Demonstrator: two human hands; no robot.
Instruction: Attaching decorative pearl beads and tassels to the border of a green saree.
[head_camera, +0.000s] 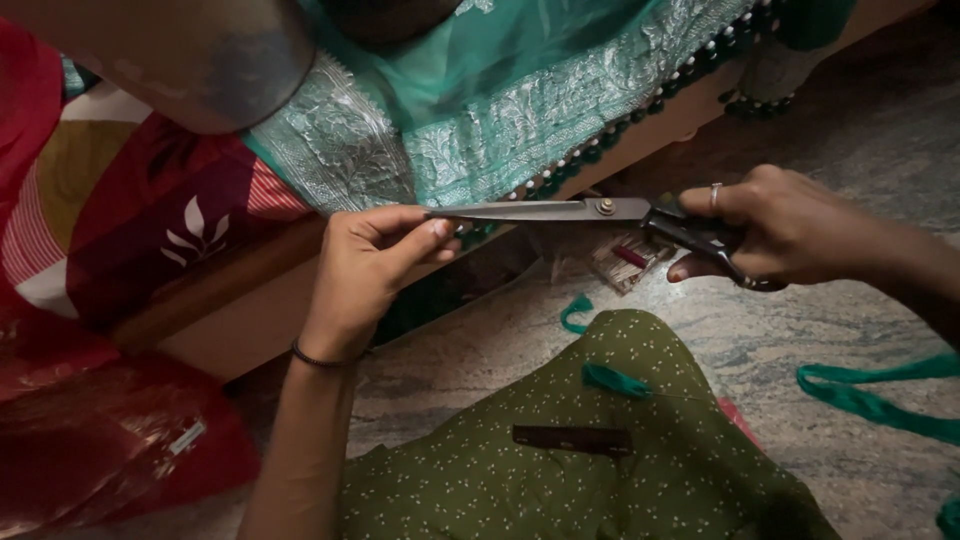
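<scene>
Head view. The right hand (790, 225) grips the black handles of a pair of tailor's scissors (580, 211), fingers closed through and around the loops; a ring shows on one finger. The scissors lie level between the two hands, blades shut together, the pivot screw visible near the handle end. The left hand (375, 255) meets the blade tip, thumb and fingers pinched narrow at that point (whether a thread or a bit of cloth is caught in the pinch cannot be told). A thin dark bangle (320, 358) sits on the left wrist.

Just above the left hand and the blades hangs a teal fabric (520, 100) with a silver woven border and a beaded edge, draped over a wooden ledge (230, 300). Further to the left of that hand lies a red patterned cloth (150, 210), and below it, beside the left forearm, a red plastic bag (110, 440).

Below both hands spreads an olive-green dotted cloth (600, 450), covering the person's lap. On it rest a small teal scrap (615, 380) and a dark flat strip (572, 439). Another teal offcut (575, 312) lies just under the scissors on the stone floor (780, 340). A small box (628, 260) with red contents sits directly beneath the handles. Under the right forearm a long teal strip (875, 395) trails across the floor.
</scene>
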